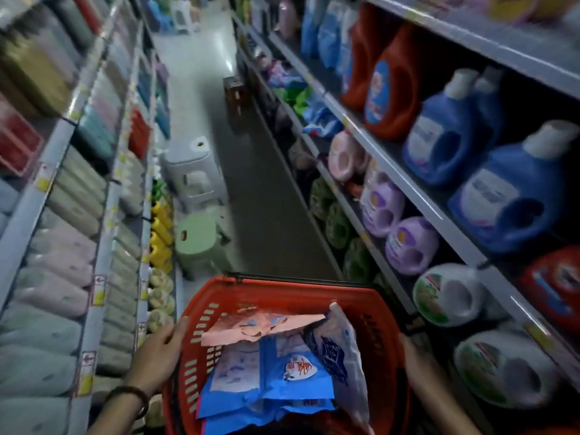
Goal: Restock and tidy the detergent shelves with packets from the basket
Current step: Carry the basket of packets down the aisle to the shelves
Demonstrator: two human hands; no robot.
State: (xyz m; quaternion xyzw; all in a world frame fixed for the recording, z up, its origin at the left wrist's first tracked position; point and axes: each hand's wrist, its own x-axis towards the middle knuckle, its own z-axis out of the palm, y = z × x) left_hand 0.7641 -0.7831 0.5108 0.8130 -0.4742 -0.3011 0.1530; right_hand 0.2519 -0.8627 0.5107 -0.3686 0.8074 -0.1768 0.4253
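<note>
1. a shop: a narrow aisle floor (201,98) runs between long shelf racks (417,196) on both sides.
2. detergent jugs (502,196) stand in rows, with price tags (99,290) along the shelf edges.
3. a red shopping basket (282,293) holds packets (276,368).
4. plastic stools (194,174) stand by the left rack.

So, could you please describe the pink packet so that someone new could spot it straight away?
Start at the red basket held between the left hand and right hand at the bottom of the view. The pink packet lies across the top of the pile inside. It is the only pink one; the packets beneath and beside it are blue and white.
</note>
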